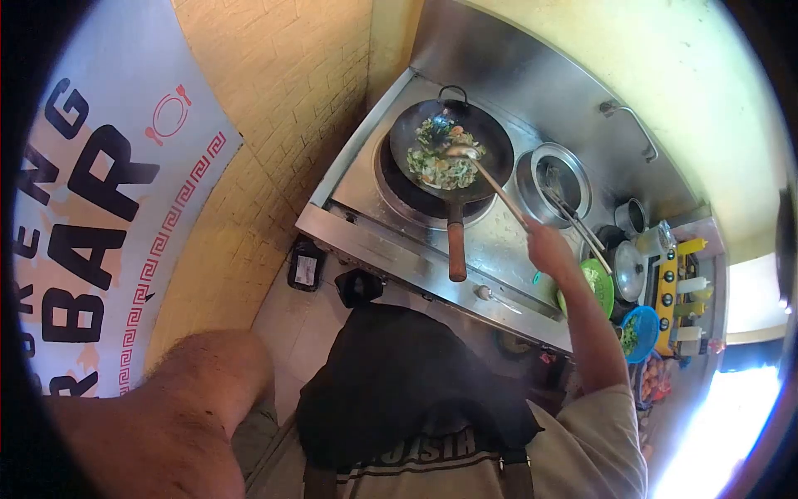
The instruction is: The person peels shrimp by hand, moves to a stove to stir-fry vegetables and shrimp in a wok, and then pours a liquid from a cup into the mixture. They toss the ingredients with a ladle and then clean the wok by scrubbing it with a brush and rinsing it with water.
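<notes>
My right hand (547, 247) is closed around the wooden handle of a long ladle (497, 188). The ladle's metal head rests in a dark wok (492, 133), among chopped greens and bits of orange vegetable (445, 170). The wok sits over a burner, its wooden handle (455, 251) pointing toward me with no hand on it. At the lower left is my bent left arm (191, 391); its hand is out of view.
Right of the wok stands a metal pot (587, 190) with utensils across it. Farther right are a green bowl (605, 287), a metal lid (629, 268), a blue basin with greens (646, 331) and several squeeze bottles (692, 285). A brick-patterned wall (283, 75) borders the stove's left side.
</notes>
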`<action>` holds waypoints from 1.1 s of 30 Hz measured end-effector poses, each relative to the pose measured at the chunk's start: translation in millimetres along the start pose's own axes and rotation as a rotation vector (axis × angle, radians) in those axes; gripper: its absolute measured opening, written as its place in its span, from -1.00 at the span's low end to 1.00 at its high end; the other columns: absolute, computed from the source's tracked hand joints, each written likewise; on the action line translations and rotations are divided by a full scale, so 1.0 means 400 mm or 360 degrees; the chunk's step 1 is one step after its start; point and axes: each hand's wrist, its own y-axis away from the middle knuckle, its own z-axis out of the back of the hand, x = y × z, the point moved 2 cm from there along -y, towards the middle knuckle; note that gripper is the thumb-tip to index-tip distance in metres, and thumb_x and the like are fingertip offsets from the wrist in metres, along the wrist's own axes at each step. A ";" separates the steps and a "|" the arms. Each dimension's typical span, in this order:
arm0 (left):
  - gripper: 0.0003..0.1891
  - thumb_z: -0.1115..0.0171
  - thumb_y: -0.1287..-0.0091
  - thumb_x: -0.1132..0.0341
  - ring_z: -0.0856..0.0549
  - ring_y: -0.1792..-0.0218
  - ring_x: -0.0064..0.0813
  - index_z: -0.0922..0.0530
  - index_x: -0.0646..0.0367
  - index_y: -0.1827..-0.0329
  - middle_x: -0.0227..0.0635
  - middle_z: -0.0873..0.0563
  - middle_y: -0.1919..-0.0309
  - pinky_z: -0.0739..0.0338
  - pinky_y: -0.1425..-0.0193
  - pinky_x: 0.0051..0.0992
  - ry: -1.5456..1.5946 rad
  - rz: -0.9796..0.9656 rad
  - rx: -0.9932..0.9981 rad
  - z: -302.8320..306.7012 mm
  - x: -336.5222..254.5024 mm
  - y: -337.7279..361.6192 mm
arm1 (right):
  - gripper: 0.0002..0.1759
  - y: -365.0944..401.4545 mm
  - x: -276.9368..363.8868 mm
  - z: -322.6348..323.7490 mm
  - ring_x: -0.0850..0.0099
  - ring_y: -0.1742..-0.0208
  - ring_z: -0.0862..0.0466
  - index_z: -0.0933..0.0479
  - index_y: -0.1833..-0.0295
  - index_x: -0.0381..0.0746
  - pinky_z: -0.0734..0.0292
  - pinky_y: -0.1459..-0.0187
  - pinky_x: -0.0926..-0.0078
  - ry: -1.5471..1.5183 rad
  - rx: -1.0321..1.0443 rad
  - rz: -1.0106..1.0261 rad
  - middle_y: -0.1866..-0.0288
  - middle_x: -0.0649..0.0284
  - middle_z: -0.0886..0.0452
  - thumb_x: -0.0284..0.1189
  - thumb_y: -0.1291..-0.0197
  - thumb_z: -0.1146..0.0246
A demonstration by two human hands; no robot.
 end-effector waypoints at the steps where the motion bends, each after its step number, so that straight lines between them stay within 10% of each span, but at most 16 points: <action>1: -0.82 -0.11 -0.44 0.23 -0.55 0.47 -0.46 -0.52 0.17 0.16 -0.37 -0.53 0.46 -0.54 0.03 -0.29 0.0011 -0.0008 0.0008 -0.002 0.001 -0.001 | -0.48 0.040 -0.008 0.015 -0.11 0.14 -0.67 -0.37 -0.32 -0.15 -0.57 0.10 -0.03 0.0069 0.0011 0.0004 0.18 -0.17 -0.63 -0.55 -0.19 -0.03; 8: -0.82 -0.10 -0.44 0.23 -0.55 0.47 -0.47 -0.52 0.16 0.16 -0.37 -0.53 0.45 -0.55 0.04 -0.30 0.0146 -0.0032 0.0055 -0.007 0.019 -0.011 | -0.50 -0.027 -0.007 -0.122 -0.14 0.13 -0.66 -0.39 -0.31 -0.13 -0.56 0.06 -0.03 0.0042 -0.0046 -0.0208 0.16 -0.15 -0.62 -0.52 -0.22 -0.02; 14: -0.83 -0.10 -0.44 0.23 -0.54 0.47 -0.48 -0.52 0.16 0.17 -0.37 -0.53 0.45 -0.55 0.05 -0.30 0.0356 0.0026 0.0090 0.032 0.060 0.016 | -0.53 -0.216 0.009 -0.180 -0.08 0.11 -0.67 -0.40 -0.30 -0.16 -0.54 0.03 -0.02 -0.0647 -0.0720 -0.0101 0.10 -0.18 -0.65 -0.44 -0.25 -0.05; 17: -0.83 -0.10 -0.44 0.23 -0.54 0.47 -0.48 -0.52 0.16 0.17 -0.36 -0.53 0.45 -0.55 0.05 -0.30 0.0557 0.0188 -0.0039 0.094 0.138 0.108 | -0.59 -0.268 0.026 -0.189 -0.08 0.14 -0.68 -0.48 -0.23 -0.24 -0.57 0.09 0.07 -0.0997 -0.0343 -0.0319 0.12 -0.19 -0.65 -0.45 -0.28 -0.03; 20: -0.83 -0.10 -0.44 0.23 -0.54 0.47 -0.49 -0.52 0.16 0.17 -0.36 -0.53 0.45 -0.55 0.06 -0.30 0.0596 0.0882 -0.0521 0.109 0.307 0.324 | -0.61 -0.233 0.102 -0.099 -0.08 0.17 -0.69 -0.52 -0.19 -0.25 -0.58 0.11 0.08 -0.1101 -0.0196 -0.0341 0.17 -0.22 -0.64 -0.44 -0.29 -0.03; 23: -0.75 -0.13 -0.44 0.17 -0.59 0.36 -0.46 -0.52 0.19 0.07 -0.39 -0.55 0.44 -0.56 0.10 -0.42 0.0399 0.2597 -0.1006 -0.015 0.522 0.610 | -0.51 -0.342 0.102 -0.228 -0.01 0.19 -0.71 -0.40 -0.33 -0.21 -0.60 0.14 0.10 -0.0692 -0.0505 -0.0060 0.25 -0.23 -0.65 -0.47 -0.27 -0.04; 28: -0.64 -0.13 -0.44 0.05 -0.66 0.13 -0.27 -0.50 0.17 -0.05 -0.25 -0.65 0.18 -0.53 -0.09 -0.18 0.1566 0.2997 -0.1333 -0.257 0.737 0.814 | -0.44 -0.175 0.146 -0.154 -0.05 0.17 -0.71 -0.27 -0.38 -0.19 -0.61 0.16 0.02 -0.0027 -0.0015 -0.0066 0.27 -0.21 -0.64 -0.51 -0.22 -0.05; 31: -0.61 -0.25 -0.37 0.08 -0.62 0.20 -0.33 -0.43 0.19 -0.05 -0.23 -0.57 0.19 -0.62 0.10 -0.17 0.1873 0.2471 -0.1519 -0.304 0.860 0.849 | -0.48 -0.157 0.106 -0.137 -0.10 0.16 -0.69 -0.30 -0.33 -0.19 -0.62 0.16 -0.02 0.0037 -0.0008 -0.0103 0.23 -0.18 -0.64 -0.48 -0.22 -0.05; 33: -0.70 -0.27 -0.35 0.20 -0.62 0.30 -0.35 -0.43 0.22 0.07 -0.23 -0.57 0.26 -0.62 0.24 -0.23 0.1663 0.2698 -0.1491 -0.304 0.909 0.825 | -0.45 -0.207 0.091 -0.160 -0.10 0.17 -0.69 -0.29 -0.37 -0.17 -0.61 0.17 -0.01 -0.0025 -0.0068 -0.0135 0.24 -0.15 -0.65 -0.48 -0.23 -0.03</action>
